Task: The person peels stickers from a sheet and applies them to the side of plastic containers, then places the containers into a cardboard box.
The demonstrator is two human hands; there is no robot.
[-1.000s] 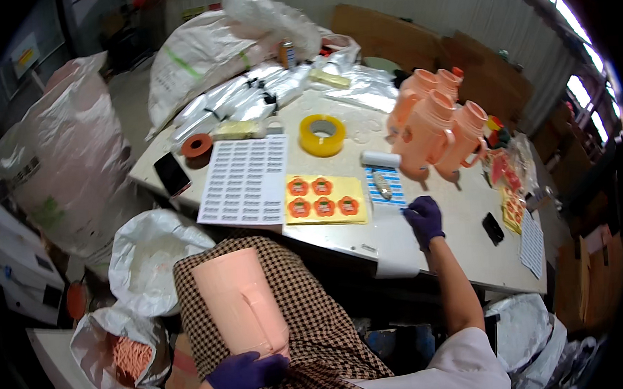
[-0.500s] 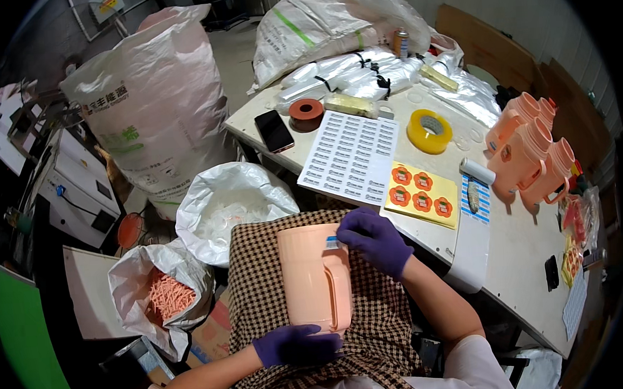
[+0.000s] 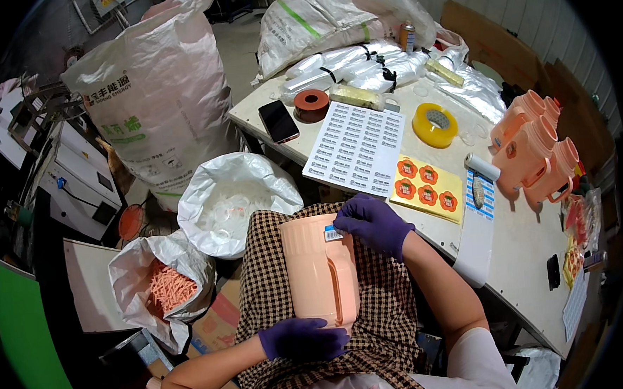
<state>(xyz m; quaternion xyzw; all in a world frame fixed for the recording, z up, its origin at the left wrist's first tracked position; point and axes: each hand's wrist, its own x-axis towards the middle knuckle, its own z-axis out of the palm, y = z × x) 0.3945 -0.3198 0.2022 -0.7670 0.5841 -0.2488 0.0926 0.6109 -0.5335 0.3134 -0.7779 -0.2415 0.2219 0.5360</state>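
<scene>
A peach plastic pitcher (image 3: pixel 312 272) lies across my lap on a checked apron, its handle along its right side. My left hand (image 3: pixel 305 339), in a purple glove, grips the pitcher's lower end from beneath. A small blue-and-white barcode label (image 3: pixel 333 233) sits on the wall near the top, above the handle. My right hand (image 3: pixel 375 224), also gloved in purple, has its fingers pinched together at the label's right edge. Its fingertips touch the pitcher there and partly hide each other.
Right of me, the table (image 3: pixel 513 275) bears a white label sheet (image 3: pixel 357 146), orange flower stickers (image 3: pixel 427 187), yellow tape (image 3: pixel 435 124), a phone (image 3: pixel 278 121) and several peach pitchers (image 3: pixel 531 148). Open sacks hold clear rings (image 3: pixel 234 202) and peach pieces (image 3: pixel 168 288) at left.
The label now lies flatter and shows more of its face, with my right fingers at its right edge. The pitcher has turned slightly. The whole view has shifted a little.
</scene>
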